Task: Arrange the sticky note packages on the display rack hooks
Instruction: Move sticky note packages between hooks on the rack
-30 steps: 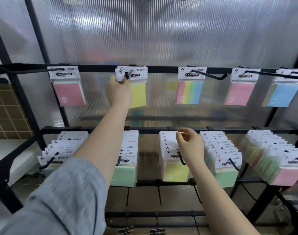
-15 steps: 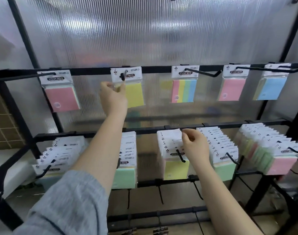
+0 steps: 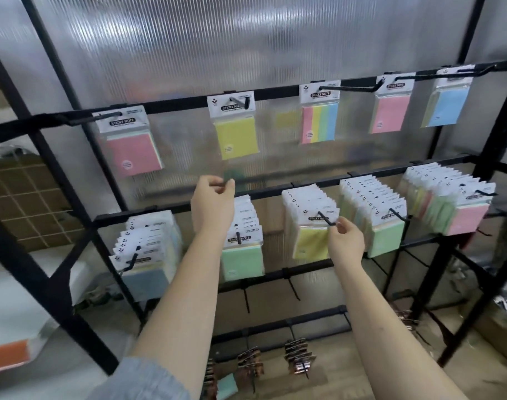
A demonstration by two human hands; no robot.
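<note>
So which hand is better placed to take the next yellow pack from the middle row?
The right hand, probably. Its fingertips are already at the front yellow pack, beside that hook's tip. The left hand holds nothing and hangs between the two rows, above the green packs.

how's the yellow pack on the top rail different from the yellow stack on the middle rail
The top yellow pack hangs alone on its hook; the middle yellow stack is many packs crowded on one hook. No hand touches the top pack, while the right hand pinches at the stack's front pack beside the hook tip. Both show the same white STICKY NOTE header card.
</note>
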